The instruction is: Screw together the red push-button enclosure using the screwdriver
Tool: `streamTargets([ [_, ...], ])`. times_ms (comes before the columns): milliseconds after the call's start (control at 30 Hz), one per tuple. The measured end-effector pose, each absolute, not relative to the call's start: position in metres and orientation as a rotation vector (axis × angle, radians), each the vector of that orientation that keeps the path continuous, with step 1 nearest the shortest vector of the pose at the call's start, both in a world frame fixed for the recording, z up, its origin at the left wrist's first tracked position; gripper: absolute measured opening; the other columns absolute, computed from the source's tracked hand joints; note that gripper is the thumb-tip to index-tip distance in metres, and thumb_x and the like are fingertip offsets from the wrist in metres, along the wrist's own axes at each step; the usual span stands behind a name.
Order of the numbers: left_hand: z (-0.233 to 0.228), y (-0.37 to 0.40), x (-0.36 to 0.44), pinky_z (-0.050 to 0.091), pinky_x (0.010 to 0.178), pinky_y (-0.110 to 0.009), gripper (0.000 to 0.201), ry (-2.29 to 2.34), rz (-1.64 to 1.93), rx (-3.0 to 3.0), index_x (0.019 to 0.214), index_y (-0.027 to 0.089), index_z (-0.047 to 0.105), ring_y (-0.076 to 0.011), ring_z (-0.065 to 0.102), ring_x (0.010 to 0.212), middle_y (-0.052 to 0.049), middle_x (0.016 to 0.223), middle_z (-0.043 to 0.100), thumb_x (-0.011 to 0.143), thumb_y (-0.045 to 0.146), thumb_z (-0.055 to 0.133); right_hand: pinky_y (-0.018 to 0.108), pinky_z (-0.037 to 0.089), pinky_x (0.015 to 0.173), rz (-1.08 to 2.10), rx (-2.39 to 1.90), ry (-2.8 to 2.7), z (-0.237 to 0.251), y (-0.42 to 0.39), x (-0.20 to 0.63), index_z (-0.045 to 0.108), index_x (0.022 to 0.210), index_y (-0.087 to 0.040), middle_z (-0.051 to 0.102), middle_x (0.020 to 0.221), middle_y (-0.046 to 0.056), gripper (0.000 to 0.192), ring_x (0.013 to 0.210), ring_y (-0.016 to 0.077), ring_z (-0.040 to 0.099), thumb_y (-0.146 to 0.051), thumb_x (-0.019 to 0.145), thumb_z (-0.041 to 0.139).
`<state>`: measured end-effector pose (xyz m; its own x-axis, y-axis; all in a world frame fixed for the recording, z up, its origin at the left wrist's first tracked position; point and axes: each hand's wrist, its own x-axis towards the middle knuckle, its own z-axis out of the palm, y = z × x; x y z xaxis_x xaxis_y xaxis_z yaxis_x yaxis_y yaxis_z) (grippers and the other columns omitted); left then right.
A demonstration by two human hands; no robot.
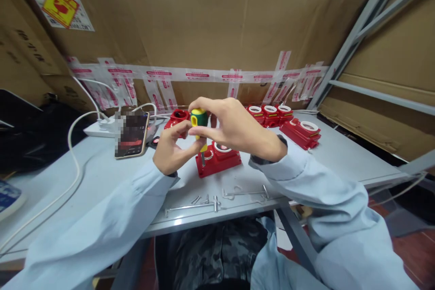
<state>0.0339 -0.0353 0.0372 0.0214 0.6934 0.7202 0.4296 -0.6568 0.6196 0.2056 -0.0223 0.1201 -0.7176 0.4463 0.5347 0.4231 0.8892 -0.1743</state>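
A yellow and green screwdriver (200, 118) stands upright in front of me, its metal shaft reaching down to the left end of a red housing (222, 162). My right hand (234, 122) is closed around the top of the handle, thumb and fingers on either side. Lower down, the thumb and fingers of my left hand (174, 148) pinch the screwdriver near the base of its handle. A white ring sits on the housing's right part, partly behind my right hand. Nearer the table edge lie several small screws (201, 199) and a metal rod with a crosspiece (193, 207).
Another metal rod (246, 192) lies to the right. Several red housings with white rings (270, 115) stand at the back right, one more (301, 133) closer. Behind my left hand is a red part (178, 117). A phone (132, 135) leans beside a white power strip (102, 129) and cable.
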Motion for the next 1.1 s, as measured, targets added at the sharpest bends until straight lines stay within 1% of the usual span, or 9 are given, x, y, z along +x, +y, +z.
streamTargets([
  [167,0.033,-0.034,0.033,0.036,0.058,-0.026,0.029,1.079,1.705,2.067,0.072,0.021,0.047,-0.0125,0.044,0.062,0.004,0.066,0.046,0.065,0.024,0.074,0.024,0.030,0.061,-0.014,-0.751,-2.382,0.114,-0.026,0.196,0.054,0.099,-0.018,0.059,0.075,-0.001,0.031,0.065,0.0114,0.047,-0.045,0.084,0.058],
  [267,0.036,-0.035,0.031,0.033,0.055,-0.026,0.031,1.065,1.660,2.081,0.065,0.020,0.044,-0.0120,0.039,0.058,0.004,0.061,0.042,0.067,0.025,0.074,0.026,0.035,0.067,0.071,-0.624,-2.433,0.119,-0.025,0.202,0.054,0.106,-0.019,0.063,0.086,0.001,0.027,0.074,0.0135,0.051,-0.038,0.087,0.055],
  [400,0.039,-0.036,0.031,0.033,0.057,-0.028,0.017,1.057,1.555,2.120,0.073,0.019,0.055,-0.0128,0.041,0.061,0.002,0.066,0.050,0.073,0.027,0.071,0.026,0.038,0.074,0.233,-0.418,-2.556,0.131,-0.023,0.215,0.056,0.112,-0.021,0.065,0.100,0.002,0.025,0.083,0.0128,0.055,-0.021,0.087,0.054],
  [500,0.037,-0.035,0.034,0.034,0.058,-0.028,0.016,1.071,1.560,2.165,0.078,0.020,0.057,-0.0129,0.042,0.062,0.002,0.070,0.053,0.072,0.026,0.071,0.025,0.036,0.068,0.129,-0.553,-2.552,0.132,-0.023,0.210,0.061,0.100,-0.016,0.064,0.087,0.003,0.020,0.076,0.0124,0.054,-0.028,0.085,0.060],
  [667,0.031,-0.030,0.034,0.031,0.053,-0.027,0.026,1.052,1.704,2.105,0.067,0.020,0.051,-0.0115,0.039,0.057,0.005,0.060,0.045,0.065,0.026,0.076,0.026,0.033,0.064,-0.155,-0.865,-2.406,0.121,-0.025,0.190,0.059,0.091,-0.014,0.061,0.074,0.004,0.026,0.067,0.0140,0.053,-0.040,0.087,0.057],
  [800,0.034,-0.029,0.030,0.029,0.052,-0.026,0.024,1.077,1.652,2.091,0.063,0.019,0.051,-0.0111,0.038,0.055,0.004,0.056,0.045,0.066,0.026,0.074,0.027,0.036,0.069,0.001,-0.698,-2.531,0.123,-0.023,0.197,0.058,0.101,-0.017,0.065,0.088,0.005,0.023,0.075,0.0149,0.055,-0.036,0.088,0.056],
  [933,0.037,-0.032,0.031,0.031,0.054,-0.026,0.018,1.091,1.574,2.097,0.070,0.017,0.056,-0.0117,0.043,0.058,0.002,0.063,0.054,0.069,0.026,0.071,0.025,0.037,0.073,0.190,-0.471,-2.651,0.133,-0.024,0.212,0.051,0.116,-0.019,0.065,0.105,0.004,0.030,0.083,0.0127,0.056,-0.015,0.087,0.055],
  [1000,0.037,-0.033,0.033,0.033,0.056,-0.027,0.014,1.099,1.568,2.132,0.074,0.018,0.058,-0.0121,0.044,0.061,0.001,0.068,0.057,0.071,0.025,0.069,0.025,0.036,0.069,0.149,-0.538,-2.643,0.136,-0.026,0.215,0.053,0.113,-0.017,0.065,0.098,0.004,0.027,0.077,0.0122,0.056,-0.014,0.085,0.056],
  [1100,0.034,-0.033,0.035,0.033,0.057,-0.027,0.016,1.095,1.577,2.156,0.075,0.019,0.057,-0.0118,0.042,0.060,0.003,0.068,0.054,0.068,0.023,0.071,0.025,0.033,0.063,-0.016,-0.691,-2.620,0.136,-0.028,0.211,0.057,0.099,-0.014,0.064,0.083,0.004,0.021,0.069,0.0131,0.053,-0.028,0.084,0.063],
])
